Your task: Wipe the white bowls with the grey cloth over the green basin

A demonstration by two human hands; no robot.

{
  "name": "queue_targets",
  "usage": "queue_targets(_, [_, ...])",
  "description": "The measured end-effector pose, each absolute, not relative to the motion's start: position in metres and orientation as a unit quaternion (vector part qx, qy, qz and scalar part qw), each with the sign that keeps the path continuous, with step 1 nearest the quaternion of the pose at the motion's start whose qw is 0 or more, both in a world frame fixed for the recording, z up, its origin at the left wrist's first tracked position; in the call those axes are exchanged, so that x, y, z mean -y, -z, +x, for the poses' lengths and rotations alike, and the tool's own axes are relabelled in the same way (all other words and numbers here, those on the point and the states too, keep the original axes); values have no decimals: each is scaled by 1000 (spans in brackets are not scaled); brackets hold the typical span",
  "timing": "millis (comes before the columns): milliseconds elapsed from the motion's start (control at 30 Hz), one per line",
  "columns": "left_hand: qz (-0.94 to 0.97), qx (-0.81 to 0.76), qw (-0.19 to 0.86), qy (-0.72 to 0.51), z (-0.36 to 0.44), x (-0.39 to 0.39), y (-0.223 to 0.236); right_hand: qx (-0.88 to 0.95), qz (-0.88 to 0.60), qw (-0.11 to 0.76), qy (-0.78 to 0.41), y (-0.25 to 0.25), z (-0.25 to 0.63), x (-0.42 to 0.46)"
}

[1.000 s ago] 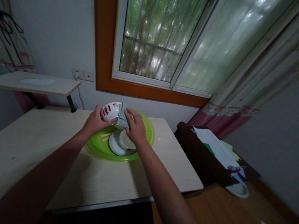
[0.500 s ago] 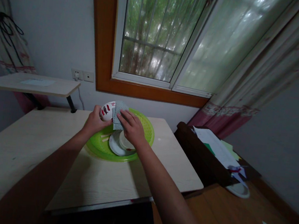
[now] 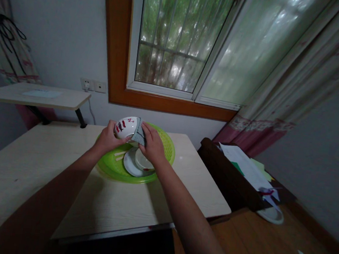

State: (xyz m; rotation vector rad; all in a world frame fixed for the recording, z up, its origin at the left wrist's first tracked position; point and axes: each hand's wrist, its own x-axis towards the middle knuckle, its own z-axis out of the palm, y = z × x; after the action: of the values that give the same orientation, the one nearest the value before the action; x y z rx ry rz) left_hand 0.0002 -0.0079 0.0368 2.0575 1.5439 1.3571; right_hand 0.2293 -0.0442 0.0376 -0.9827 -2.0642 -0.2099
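A white bowl point(image 3: 127, 126) with red and dark markings is held tilted above the green basket point(image 3: 108, 168), its outer side toward me. My left hand point(image 3: 108, 139) grips the bowl at its left side, thumb along the lower edge. On the right, my right hand point(image 3: 154, 145) is closed on a grey-blue cloth point(image 3: 139, 134) pressed against the bowl's right side. Below them in the basket, a second white bowl point(image 3: 142, 161) rests on a white plate point(image 3: 129, 164). Pale chopsticks point(image 3: 119, 155) lie left of the plate.
The basket stands on a pale wooden table point(image 3: 108, 205) near the wall under the window. A small raised shelf point(image 3: 68, 98) stands at the back left. Right of the table, papers point(image 3: 242, 161) lie on a dark brown piece of furniture point(image 3: 228, 176).
The cloth has slid right and wraps over the bowl's right side, so more of the bowl's patterned surface shows. My right hand has turned with it; the left hand barely moved.
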Motion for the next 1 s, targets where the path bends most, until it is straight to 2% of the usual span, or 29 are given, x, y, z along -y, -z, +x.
queue_targets(233, [698, -530, 112, -467, 1, 8, -37, 826, -377, 407, 95, -38, 229, 44])
queue_targets(500, [713, -523, 113, -452, 0, 3, -35, 871, -324, 337, 148, -43, 229, 53])
queue_targets(833, [674, -538, 127, -490, 1, 6, -38, 846, -333, 398, 126, -36, 230, 45])
queue_targets(1000, [697, -540, 116, -457, 1, 7, -36, 849, -330, 395, 119, -38, 230, 47])
